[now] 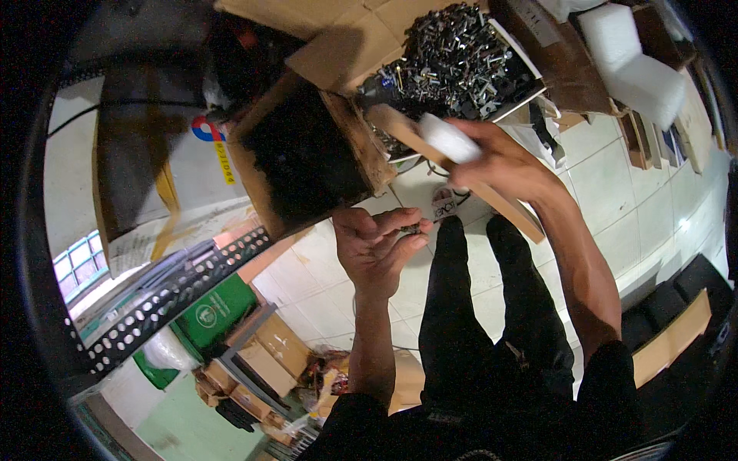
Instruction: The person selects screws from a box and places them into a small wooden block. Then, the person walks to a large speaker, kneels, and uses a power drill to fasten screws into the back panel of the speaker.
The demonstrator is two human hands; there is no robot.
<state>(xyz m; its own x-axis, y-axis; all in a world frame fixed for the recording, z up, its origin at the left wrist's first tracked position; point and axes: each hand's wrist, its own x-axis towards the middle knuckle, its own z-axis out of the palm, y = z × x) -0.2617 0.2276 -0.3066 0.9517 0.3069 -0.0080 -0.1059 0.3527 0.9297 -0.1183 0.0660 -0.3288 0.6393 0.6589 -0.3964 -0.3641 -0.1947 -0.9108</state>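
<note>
My left hand [367, 250] is closed in a pinch on a small dark piece [413, 228] that looks like metal; its exact kind is too small to tell. Higher and to the right, my right hand [503, 157] grips a white block [450, 138], foam by its look, together with a long, flat brown strip [507, 209]. The strip slants down to the right under my fingers, and its material is unclear through blur. Just beyond the right hand, a heap of small metal parts [453, 58] fills a white-rimmed tray [523, 96]. Left of it stands an open cardboard box [369, 142] with a dark inside.
White foam pieces [638, 69] lie at the far right near cardboard. A perforated metal rail [181, 292] runs along the left, above a green bin [219, 311] and cardboard boxes [273, 353]. Below my hands is a tiled floor [607, 184]; a black seat [699, 284] stands at right.
</note>
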